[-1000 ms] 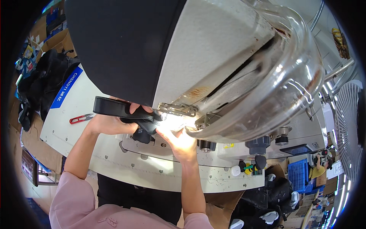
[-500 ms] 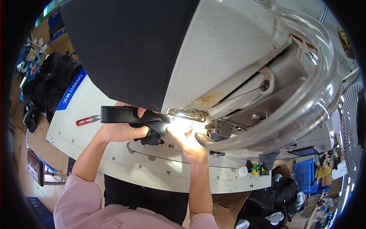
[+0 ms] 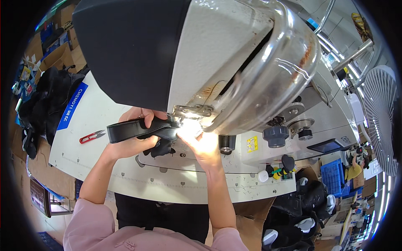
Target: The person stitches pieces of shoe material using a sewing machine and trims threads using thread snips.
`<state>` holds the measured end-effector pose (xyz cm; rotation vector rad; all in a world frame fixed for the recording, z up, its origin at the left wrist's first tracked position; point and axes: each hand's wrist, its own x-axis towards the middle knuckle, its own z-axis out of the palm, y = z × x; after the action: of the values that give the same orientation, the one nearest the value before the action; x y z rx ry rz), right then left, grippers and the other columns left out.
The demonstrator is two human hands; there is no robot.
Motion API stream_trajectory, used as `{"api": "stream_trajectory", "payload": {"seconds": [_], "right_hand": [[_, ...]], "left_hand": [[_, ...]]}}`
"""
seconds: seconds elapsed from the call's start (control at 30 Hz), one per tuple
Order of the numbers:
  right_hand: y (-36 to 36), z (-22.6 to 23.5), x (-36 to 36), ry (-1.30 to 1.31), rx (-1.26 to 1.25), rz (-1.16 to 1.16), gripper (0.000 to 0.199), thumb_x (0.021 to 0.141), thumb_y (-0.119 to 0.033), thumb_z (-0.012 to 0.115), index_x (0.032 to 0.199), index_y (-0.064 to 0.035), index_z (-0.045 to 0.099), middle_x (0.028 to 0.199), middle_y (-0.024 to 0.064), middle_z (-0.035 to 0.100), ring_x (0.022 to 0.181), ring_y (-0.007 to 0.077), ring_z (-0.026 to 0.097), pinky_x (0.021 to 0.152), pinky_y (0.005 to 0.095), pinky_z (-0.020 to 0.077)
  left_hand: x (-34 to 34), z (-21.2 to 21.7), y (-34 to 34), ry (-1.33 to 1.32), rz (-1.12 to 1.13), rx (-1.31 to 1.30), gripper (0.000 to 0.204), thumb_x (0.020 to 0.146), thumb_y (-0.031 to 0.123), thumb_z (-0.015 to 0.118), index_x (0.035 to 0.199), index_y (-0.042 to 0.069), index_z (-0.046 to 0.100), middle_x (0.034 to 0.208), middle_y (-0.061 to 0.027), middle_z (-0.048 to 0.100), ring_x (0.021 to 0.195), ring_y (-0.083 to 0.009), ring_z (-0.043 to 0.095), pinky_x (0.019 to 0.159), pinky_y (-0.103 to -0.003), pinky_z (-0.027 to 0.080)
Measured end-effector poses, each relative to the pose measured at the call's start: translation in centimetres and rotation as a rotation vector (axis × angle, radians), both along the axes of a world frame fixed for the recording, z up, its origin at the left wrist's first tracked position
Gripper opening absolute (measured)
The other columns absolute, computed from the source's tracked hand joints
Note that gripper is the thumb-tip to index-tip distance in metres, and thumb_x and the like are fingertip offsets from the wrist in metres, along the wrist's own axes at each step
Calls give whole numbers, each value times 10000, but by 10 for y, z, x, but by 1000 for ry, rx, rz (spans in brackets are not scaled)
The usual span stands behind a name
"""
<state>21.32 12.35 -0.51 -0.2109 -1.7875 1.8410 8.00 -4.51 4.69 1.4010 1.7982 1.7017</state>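
Observation:
My left hand (image 3: pixel 140 140) is closed round a black leather piece (image 3: pixel 125 131), thumb on the near side and fingers on the far side. The piece forms a broad curved loop to the left and has a light stitched line; I cannot tell exactly what it is. Its right end lies under the head of a sewing machine (image 3: pixel 180 62). There my right hand (image 3: pixel 206 150) pinches its edge beside the presser area, fingertips washed out by the bright lamp. Dark material (image 3: pixel 161 147) hangs below the piece, between the hands.
Red-handled thread snips (image 3: pixel 91 137) lie on the white table (image 3: pixel 100 161), left of my hands. A clear curved guard (image 3: pixel 268 79) stands right of the sewing head. Dark pieces (image 3: pixel 48 96) are heaped at the left; more fill a carton (image 3: pixel 247 221) at the lower right.
My view has shifted, so the machine head sits further left and its right-hand dials show. The leather loop tilts slightly more. Both hands keep their hold near the lamp.

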Motion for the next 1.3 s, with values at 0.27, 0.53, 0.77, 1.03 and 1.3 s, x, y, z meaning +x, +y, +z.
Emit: {"api": "stream_trajectory", "payload": {"seconds": [0.27, 0.53, 0.77, 1.03, 1.3], "right_hand": [[-23, -1, 21, 248, 226, -685, 209, 834, -15, 666, 997, 23, 541, 840, 44, 596, 742, 74, 546, 697, 226, 460], [-89, -25, -19, 182, 1084, -252, 289, 738, -35, 713, 1019, -18, 650, 1052, 183, 586, 988, 314, 577, 838, 418, 486], [-121, 1, -49, 382, 987, 46, 196, 709, -95, 708, 856, -40, 589, 910, 88, 559, 925, 270, 574, 933, 440, 438], [-135, 56, 5, 155, 453, 559, 251, 800, -120, 718, 912, -16, 520, 867, 124, 503, 719, 351, 533, 621, 375, 436], [-71, 65, 50, -130, 82, 272, 105, 901, -90, 645, 914, 2, 596, 810, -17, 540, 742, 32, 504, 666, 191, 411]], "left_hand": [[-32, -4, -23, -125, 254, 315, 366, 658, -94, 657, 851, 89, 407, 984, -65, 542, 923, -151, 546, 876, -274, 429], [-52, 8, -100, -688, 431, 574, 357, 798, -47, 656, 1110, 27, 497, 1122, -117, 623, 1045, -172, 604, 939, -296, 457], [-56, 39, -120, -29, 955, 493, 510, 850, 58, 678, 1281, -39, 424, 1204, -138, 569, 1133, -208, 555, 1009, -329, 409], [-13, 91, -101, 354, -314, -203, 791, 925, 609, 287, 1178, -88, 560, 1159, -231, 600, 1158, -371, 544, 1070, -439, 284], [-29, 44, -57, 180, -410, -261, 528, 934, 465, 538, 1025, -50, 604, 897, -104, 629, 829, -183, 583, 794, -299, 450]]}}
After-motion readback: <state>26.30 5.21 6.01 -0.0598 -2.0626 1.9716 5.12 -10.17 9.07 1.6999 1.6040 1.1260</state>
